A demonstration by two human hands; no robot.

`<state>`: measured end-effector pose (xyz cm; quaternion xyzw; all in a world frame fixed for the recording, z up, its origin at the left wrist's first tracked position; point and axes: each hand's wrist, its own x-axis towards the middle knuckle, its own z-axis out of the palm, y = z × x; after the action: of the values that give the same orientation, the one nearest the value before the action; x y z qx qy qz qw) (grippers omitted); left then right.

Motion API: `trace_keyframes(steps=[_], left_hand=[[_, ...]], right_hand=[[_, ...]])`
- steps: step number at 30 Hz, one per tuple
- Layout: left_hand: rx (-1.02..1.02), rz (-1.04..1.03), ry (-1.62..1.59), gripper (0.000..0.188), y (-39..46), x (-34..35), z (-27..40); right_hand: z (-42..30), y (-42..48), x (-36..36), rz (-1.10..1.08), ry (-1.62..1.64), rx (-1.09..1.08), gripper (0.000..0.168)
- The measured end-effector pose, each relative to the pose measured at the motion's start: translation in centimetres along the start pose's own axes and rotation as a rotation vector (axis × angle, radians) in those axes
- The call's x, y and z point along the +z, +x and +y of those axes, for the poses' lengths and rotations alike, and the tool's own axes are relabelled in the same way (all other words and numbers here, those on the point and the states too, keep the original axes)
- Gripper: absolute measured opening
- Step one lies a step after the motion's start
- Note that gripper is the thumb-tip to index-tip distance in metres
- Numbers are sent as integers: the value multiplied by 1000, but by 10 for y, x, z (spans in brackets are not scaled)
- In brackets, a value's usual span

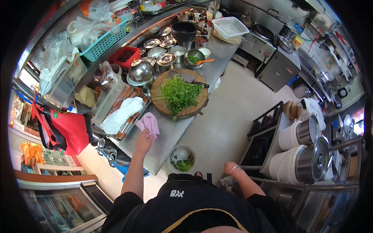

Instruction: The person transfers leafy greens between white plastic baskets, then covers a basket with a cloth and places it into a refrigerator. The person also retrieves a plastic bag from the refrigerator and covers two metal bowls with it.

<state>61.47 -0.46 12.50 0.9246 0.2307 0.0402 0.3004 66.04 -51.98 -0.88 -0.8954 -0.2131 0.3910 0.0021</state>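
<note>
My left hand (144, 141) grips one end of a pink cloth (149, 124) on the steel worktop, close to the tray of packets with a white cloth on it. Over the floor at the right hangs my right hand (231, 169), a bangle on its wrist; its fingers look curled and nothing shows in them. On the round wooden chopping board (156, 93) lies a heap of leafy green herbs (183, 94). Partly under the herbs is a cleaver with a black handle (200, 84).
Lidded steel pots (166, 59), a bowl of chopped greens (193, 59) and a red container (126, 58) stand behind the board. A bin with leaf scraps (182, 159) is on the floor by the worktop's corner. White buckets (287, 163) stand at the right.
</note>
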Motion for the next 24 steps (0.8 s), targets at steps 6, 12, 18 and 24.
trace_keyframes(steps=[6, 12, 18, 24], left_hand=[[30, 189, 277, 59, 4, 47, -6], [99, -4, -22, 59, -59, 88, 28], [-308, -679, -162, 35, -107, 142, 11], [-489, -336, -328, 34, -42, 144, 105]], right_hand=[[-8, 63, -109, 281, 594, -89, 31], [-14, 122, -227, 106, 1353, -113, 24], [8, 326, -397, 368, 1376, -153, 25], [-61, 483, -501, 285, 1424, -85, 46]])
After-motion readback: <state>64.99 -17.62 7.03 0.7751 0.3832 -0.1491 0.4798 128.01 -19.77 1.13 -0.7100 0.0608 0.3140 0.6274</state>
